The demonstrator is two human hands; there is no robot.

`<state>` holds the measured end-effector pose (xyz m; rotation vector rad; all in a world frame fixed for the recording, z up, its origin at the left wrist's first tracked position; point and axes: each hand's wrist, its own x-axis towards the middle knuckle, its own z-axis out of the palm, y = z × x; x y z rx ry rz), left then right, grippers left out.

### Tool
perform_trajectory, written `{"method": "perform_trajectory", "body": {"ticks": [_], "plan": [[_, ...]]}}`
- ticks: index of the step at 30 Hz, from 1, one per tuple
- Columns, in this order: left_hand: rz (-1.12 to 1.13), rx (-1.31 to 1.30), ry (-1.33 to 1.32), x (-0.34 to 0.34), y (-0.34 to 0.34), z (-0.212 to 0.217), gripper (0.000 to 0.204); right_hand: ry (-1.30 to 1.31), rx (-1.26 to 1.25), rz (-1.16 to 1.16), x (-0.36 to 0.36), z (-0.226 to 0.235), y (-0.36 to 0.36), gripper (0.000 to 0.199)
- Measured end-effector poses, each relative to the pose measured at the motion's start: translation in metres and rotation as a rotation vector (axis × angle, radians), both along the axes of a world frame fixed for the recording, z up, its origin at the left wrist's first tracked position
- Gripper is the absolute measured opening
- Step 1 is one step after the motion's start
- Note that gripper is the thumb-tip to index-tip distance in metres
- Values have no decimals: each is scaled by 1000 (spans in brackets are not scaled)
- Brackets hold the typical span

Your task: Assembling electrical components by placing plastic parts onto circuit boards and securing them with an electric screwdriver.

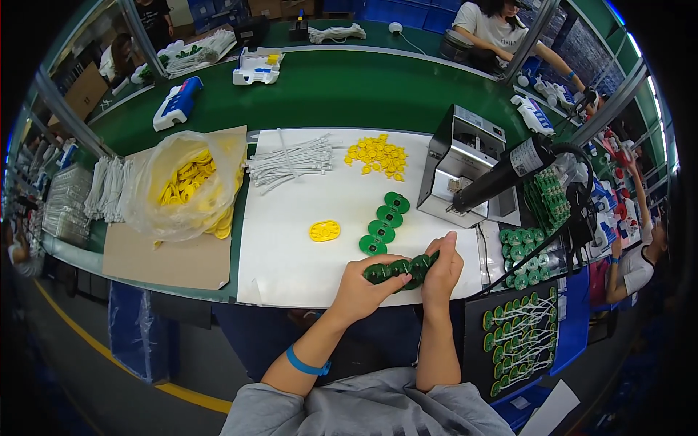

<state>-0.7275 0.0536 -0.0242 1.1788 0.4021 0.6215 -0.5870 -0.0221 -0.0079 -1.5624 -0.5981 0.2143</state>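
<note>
Both hands meet over the white mat's [305, 247] near edge. My left hand [363, 287] and my right hand [445, 265] grip the two ends of a strip of joined round green circuit boards [400, 269]. Just beyond the hands, a second strip of green round boards [383, 221] lies on the mat. A single yellow oval plastic part [324, 231] lies to its left. A blue band [305, 363] circles my left wrist.
Loose yellow discs [376, 156] and white wire bundles [291, 161] lie at the mat's far side. A clear bag of yellow parts [185, 185] sits left on cardboard. A grey metal machine [459, 163] and black hanging tool [502, 174] stand right. Trays of green boards [520, 330] lie lower right. Another person [502, 29] works across the green belt.
</note>
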Motion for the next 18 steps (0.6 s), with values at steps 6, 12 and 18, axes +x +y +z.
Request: {"method": "perform_trajectory", "body": {"ticks": [6, 12, 18], "plan": [[-12, 12, -10, -2, 1, -2, 26, 100, 45, 46, 3, -4, 0, 63], [-17, -23, -28, -2, 2, 3, 26, 165, 66, 97, 5, 0, 2, 64], [-132, -135, -92, -9, 9, 4, 24, 390, 147, 197, -3, 13, 6, 62]]}}
